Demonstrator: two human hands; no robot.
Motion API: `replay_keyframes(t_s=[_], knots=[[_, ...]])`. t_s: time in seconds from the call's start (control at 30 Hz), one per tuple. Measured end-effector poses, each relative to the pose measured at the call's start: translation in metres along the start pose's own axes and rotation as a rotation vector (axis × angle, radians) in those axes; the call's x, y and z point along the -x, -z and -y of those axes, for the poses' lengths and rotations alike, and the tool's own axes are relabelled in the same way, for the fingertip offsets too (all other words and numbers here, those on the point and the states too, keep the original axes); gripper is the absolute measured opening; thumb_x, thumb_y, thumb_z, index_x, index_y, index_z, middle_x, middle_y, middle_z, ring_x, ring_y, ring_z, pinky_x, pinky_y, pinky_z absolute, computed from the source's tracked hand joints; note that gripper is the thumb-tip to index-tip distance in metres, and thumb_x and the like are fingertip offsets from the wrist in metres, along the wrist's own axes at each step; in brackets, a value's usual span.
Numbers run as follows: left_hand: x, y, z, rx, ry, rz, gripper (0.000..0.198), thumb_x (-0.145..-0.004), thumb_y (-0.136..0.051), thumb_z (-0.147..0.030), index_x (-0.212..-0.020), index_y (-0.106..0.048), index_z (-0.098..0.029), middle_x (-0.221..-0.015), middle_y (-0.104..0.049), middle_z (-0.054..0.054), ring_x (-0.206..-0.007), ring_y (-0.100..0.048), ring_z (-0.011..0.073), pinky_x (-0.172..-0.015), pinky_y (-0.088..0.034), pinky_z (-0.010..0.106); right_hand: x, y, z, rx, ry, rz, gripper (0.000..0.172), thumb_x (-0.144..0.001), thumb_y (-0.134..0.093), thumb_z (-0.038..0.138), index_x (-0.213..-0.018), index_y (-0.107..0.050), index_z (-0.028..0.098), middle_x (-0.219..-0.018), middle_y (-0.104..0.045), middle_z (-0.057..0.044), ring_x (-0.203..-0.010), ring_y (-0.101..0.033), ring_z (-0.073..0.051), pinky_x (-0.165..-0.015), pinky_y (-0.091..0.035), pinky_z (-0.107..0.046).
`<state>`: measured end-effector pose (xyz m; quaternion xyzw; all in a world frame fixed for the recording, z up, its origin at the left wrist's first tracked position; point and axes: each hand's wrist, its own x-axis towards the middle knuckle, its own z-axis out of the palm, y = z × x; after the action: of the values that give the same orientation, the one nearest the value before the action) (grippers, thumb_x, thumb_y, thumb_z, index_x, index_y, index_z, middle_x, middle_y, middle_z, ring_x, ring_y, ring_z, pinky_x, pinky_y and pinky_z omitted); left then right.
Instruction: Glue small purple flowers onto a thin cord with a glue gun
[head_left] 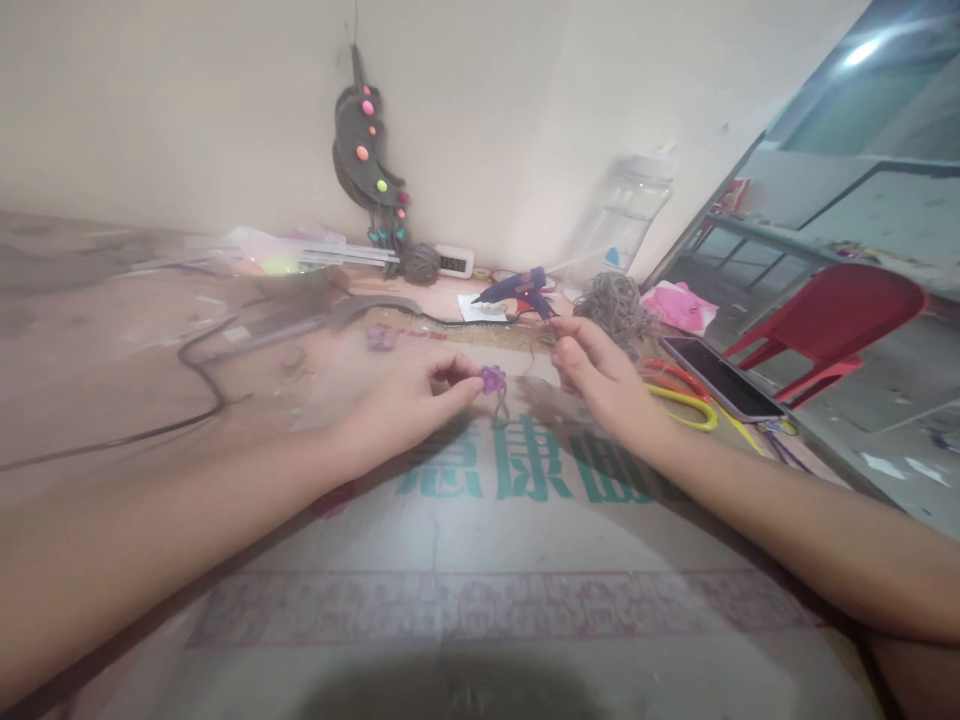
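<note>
Between the thumb and fingers of my left hand (427, 395) is a small purple flower (492, 379). A short grey loop of yarn (502, 408) hangs below it. My right hand (600, 385) is raised to the right, its fingers curled together at the tips. What they pinch, if anything, is too blurred to name. Just beyond those fingertips is the handle of a dark blue glue gun (525, 288); whether they touch it I cannot tell. The gun's nozzle points left over a white paper piece (481, 309).
A grey yarn pile (615, 308), scissors (682, 405) and a phone (724, 378) lie to the right. Behind stand a clear bottle (634, 210) and a grey crescent ornament (364, 150). A black cable (202, 370) crosses the left. Another purple piece (381, 337) lies farther back.
</note>
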<state>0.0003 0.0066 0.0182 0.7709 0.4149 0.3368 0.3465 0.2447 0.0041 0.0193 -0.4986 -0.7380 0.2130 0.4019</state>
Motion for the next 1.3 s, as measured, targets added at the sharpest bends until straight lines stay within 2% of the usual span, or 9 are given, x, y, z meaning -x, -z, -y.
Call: replay_keyframes(t_s=[0.07, 0.2, 0.27, 0.37, 0.47, 0.8, 0.93, 1.13, 1.3], knots=[[0.000, 0.000, 0.000, -0.002, -0.010, -0.003, 0.022, -0.091, -0.056, -0.038, -0.084, -0.066, -0.020, -0.085, -0.072, 0.002, -0.083, -0.064, 0.0199, -0.077, -0.049, 0.032, -0.008, 0.007, -0.003, 0.095, -0.009, -0.006, 0.040, -0.097, -0.052, 0.051, -0.122, -0.063, 0.022, -0.090, -0.067, -0.005, -0.077, -0.061, -0.020, -0.072, -0.049, -0.035], [-0.001, -0.002, 0.001, -0.002, -0.015, -0.010, 0.019, -0.090, -0.056, -0.035, -0.082, -0.065, -0.020, -0.085, -0.071, 0.002, -0.083, -0.064, 0.0195, -0.078, -0.049, 0.032, -0.015, 0.014, -0.004, 0.350, 0.060, 0.218, 0.027, -0.091, -0.061, 0.040, -0.104, -0.075, 0.021, -0.095, -0.072, -0.007, -0.084, -0.064, -0.023, -0.078, -0.049, -0.037], [-0.001, -0.002, 0.003, 0.008, -0.004, -0.007, 0.018, -0.090, -0.056, -0.034, -0.082, -0.064, -0.020, -0.085, -0.070, 0.001, -0.082, -0.064, 0.0190, -0.078, -0.048, 0.032, -0.014, 0.014, -0.004, 0.444, 0.145, 0.254, 0.026, -0.092, -0.060, 0.040, -0.094, -0.077, 0.021, -0.090, -0.071, -0.008, -0.084, -0.064, -0.024, -0.079, -0.049, -0.038], [-0.002, -0.004, 0.006, 0.025, 0.003, 0.013, 0.018, -0.089, -0.056, -0.035, -0.082, -0.063, -0.019, -0.084, -0.069, 0.001, -0.082, -0.064, 0.0185, -0.077, -0.047, 0.031, -0.013, 0.015, -0.007, 0.495, 0.231, 0.169, 0.024, -0.095, -0.054, 0.030, -0.092, -0.076, 0.020, -0.088, -0.071, -0.008, -0.086, -0.064, -0.023, -0.083, -0.048, -0.037], [-0.003, -0.004, 0.009, 0.025, -0.007, 0.031, 0.018, -0.089, -0.056, -0.035, -0.084, -0.064, -0.019, -0.084, -0.069, 0.001, -0.081, -0.063, 0.0183, -0.073, -0.046, 0.030, -0.015, 0.018, -0.012, 0.427, 0.205, 0.123, 0.027, -0.095, -0.047, 0.020, -0.100, -0.073, 0.020, -0.086, -0.072, -0.006, -0.083, -0.066, -0.021, -0.080, -0.049, -0.035], [-0.003, -0.006, 0.017, -0.002, 0.005, 0.040, 0.024, -0.090, -0.055, -0.042, -0.084, -0.066, -0.021, -0.083, -0.071, 0.001, -0.077, -0.063, 0.0189, -0.069, -0.047, 0.029, -0.036, 0.028, -0.021, 0.246, 0.099, -0.013, 0.014, -0.086, -0.058, 0.021, -0.091, -0.071, 0.020, -0.097, -0.073, -0.007, -0.091, -0.067, -0.022, -0.089, -0.052, -0.041], [-0.003, -0.006, 0.017, -0.006, 0.000, 0.040, 0.025, -0.090, -0.054, -0.042, -0.082, -0.066, -0.021, -0.082, -0.071, 0.001, -0.077, -0.064, 0.0190, -0.066, -0.046, 0.029, -0.040, 0.026, -0.031, 0.220, 0.128, -0.059, 0.013, -0.084, -0.059, 0.020, -0.093, -0.069, 0.019, -0.098, -0.069, -0.007, -0.090, -0.064, -0.021, -0.088, -0.051, -0.040], [-0.004, -0.007, 0.018, 0.022, -0.001, 0.052, 0.025, -0.091, -0.055, -0.041, -0.084, -0.065, -0.020, -0.081, -0.070, 0.001, -0.074, -0.062, 0.0175, -0.063, -0.044, 0.028, -0.031, 0.013, -0.040, 0.250, 0.203, -0.005, 0.017, -0.081, -0.054, 0.012, -0.090, -0.065, 0.020, -0.094, -0.062, -0.006, -0.089, -0.061, -0.021, -0.084, -0.051, -0.038], [-0.004, -0.006, 0.017, 0.004, -0.004, 0.062, 0.023, -0.090, -0.055, -0.039, -0.085, -0.067, -0.019, -0.082, -0.070, 0.001, -0.076, -0.061, 0.0176, -0.065, -0.044, 0.027, -0.028, 0.005, -0.042, 0.301, 0.227, 0.003, 0.015, -0.082, -0.055, 0.013, -0.091, -0.063, 0.021, -0.089, -0.056, -0.005, -0.083, -0.058, -0.021, -0.080, -0.049, -0.036]])
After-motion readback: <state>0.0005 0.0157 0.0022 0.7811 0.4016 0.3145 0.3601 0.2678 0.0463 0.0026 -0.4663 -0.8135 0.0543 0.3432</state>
